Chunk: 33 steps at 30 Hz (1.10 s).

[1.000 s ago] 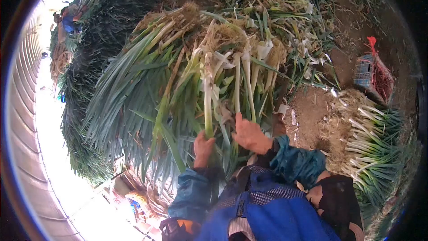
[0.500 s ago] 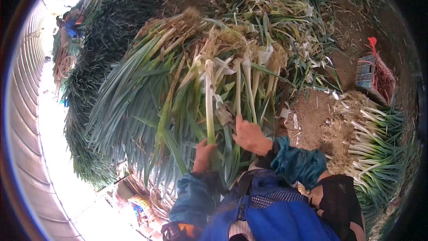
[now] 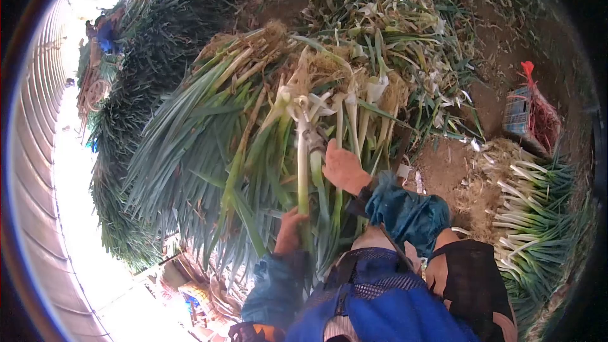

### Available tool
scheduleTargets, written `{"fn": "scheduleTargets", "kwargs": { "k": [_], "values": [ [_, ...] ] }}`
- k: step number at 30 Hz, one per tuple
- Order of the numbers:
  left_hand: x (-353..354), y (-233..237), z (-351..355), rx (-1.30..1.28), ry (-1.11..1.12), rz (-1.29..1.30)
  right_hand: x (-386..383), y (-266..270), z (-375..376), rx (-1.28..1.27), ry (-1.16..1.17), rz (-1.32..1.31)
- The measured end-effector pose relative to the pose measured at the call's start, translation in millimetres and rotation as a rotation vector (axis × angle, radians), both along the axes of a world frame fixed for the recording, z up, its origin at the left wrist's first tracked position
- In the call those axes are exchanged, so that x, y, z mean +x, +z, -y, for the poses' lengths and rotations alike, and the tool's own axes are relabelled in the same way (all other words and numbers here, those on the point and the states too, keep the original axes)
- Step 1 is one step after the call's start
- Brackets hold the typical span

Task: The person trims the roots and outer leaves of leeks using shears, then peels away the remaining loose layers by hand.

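A leek (image 3: 302, 158) with a white stalk and green leaves stands out in front of the heap. My left hand (image 3: 290, 231) is closed around its green lower part. My right hand (image 3: 345, 168) is closed on a dark grey tool (image 3: 315, 140), whose tip is beside the upper white stalk; its exact shape cannot be made out. Behind both hands lies a large heap of untrimmed leeks (image 3: 190, 126) with brown roots at the top and long leaves hanging down.
Peeled leeks (image 3: 529, 215) lie in a row at the right. Beyond them sits a blue crate (image 3: 518, 114) with red strings. Leaf scraps (image 3: 405, 31) cover the ground at the back. A distant person (image 3: 106, 35) is at the upper left.
My right hand has moved up and left with the tool, bringing it near the top of the held leek's stalk. My left hand has shifted slightly down, still on the leek.
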<state>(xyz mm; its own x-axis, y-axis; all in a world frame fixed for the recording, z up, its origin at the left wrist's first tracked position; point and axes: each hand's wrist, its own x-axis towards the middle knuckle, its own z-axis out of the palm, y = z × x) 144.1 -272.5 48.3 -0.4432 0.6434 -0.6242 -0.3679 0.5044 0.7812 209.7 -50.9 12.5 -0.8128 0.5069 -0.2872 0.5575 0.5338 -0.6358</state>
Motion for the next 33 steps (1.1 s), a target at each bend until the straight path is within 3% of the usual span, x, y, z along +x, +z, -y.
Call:
{"fn": "scheduleTargets", "kwargs": {
  "k": [1, 3, 4, 6, 8, 10, 11, 13, 14, 15, 16, 18, 20, 21, 24, 27, 28, 29, 31, 33],
  "values": [
    [10.3, 12.6, -2.8, 0.088, -0.089, -0.208, -0.7, -0.2, -3.7, 0.017, 0.024, -0.013],
    [17.9, 10.0, -3.2, 0.034, -0.027, -0.111, -3.5, 2.3, -22.0, 0.087, 0.045, -0.032],
    [15.6, -2.8, -9.8, -0.099, 0.1, 0.205, -2.6, -0.9, -19.8, 0.06, -0.035, -0.036],
    [16.8, 28.5, -40.8, 0.025, 0.078, 0.071, 8.6, -0.1, -18.6, 0.006, -0.114, -0.055],
    [1.5, 12.5, -49.7, 0.035, 0.098, -0.022, 37.2, 29.9, -15.4, -0.127, -0.008, -0.025],
    [-20.3, -4.3, -61.4, -0.008, -0.031, -0.081, 58.7, 57.8, -12.0, -0.268, 0.035, 0.074],
    [-19.3, 7.6, -83.0, 0.051, -0.013, -0.073, 77.4, -6.1, 9.0, -0.014, 0.005, -0.422],
    [-9.2, 35.5, -111.8, 0.145, 0.033, -0.057, 72.5, 7.2, -9.1, -0.109, -0.087, -0.142],
    [-12.3, 15.2, -114.7, 0.141, -0.06, -0.145, 70.5, 18.3, -11.1, -0.172, -0.132, -0.004],
    [-17.3, -21.6, -110.0, 0.126, -0.151, -0.234, 76.2, 32.3, -13.2, -0.017, -0.095, -0.146],
    [-20.6, -40.8, -108.2, 0.107, -0.244, -0.323, 77.0, 36.9, -18.4, -0.075, -0.147, -0.081],
    [-9.3, -38.1, -109.4, 0.034, -0.248, -0.276, 79.8, 41.5, -23.1, -0.202, -0.252, 0.053],
    [0.8, -73.4, -89.1, 0.077, -0.209, -0.207, 87.5, 31.0, -27.9, -0.141, -0.261, 0.038],
    [-3.8, -99.6, -65.3, -0.012, -0.281, -0.312, 90.8, 25.7, -29.1, -0.111, -0.271, 0.03],
    [7.3, -82.7, -53.6, 0.018, -0.289, -0.291, 102.5, 15.3, -14.4, -0.138, -0.109, 0.022],
    [27.6, -42.7, -32.5, 0.05, -0.272, -0.278, 99.2, -14.6, -21.6, -0.141, -0.165, -0.006],
    [36.7, -27.8, -28.7, 0.061, -0.261, -0.272, 98.2, -20.6, -26.8, -0.037, -0.16, -0.042],
    [43.9, -14.1, -34.2, -0.009, -0.231, -0.239, 95.4, -25.1, -34.2, 0.065, -0.153, -0.079],
    [56.8, 27.9, -62.0, -0.168, -0.164, -0.17, 87.3, -10.0, -37.9, 0.016, -0.21, -0.036],
    [49.1, -41.7, -45.0, -0.077, -0.253, -0.489, 90.4, 16.1, -27.1, -0.014, -0.133, -0.091]
  ]
}}
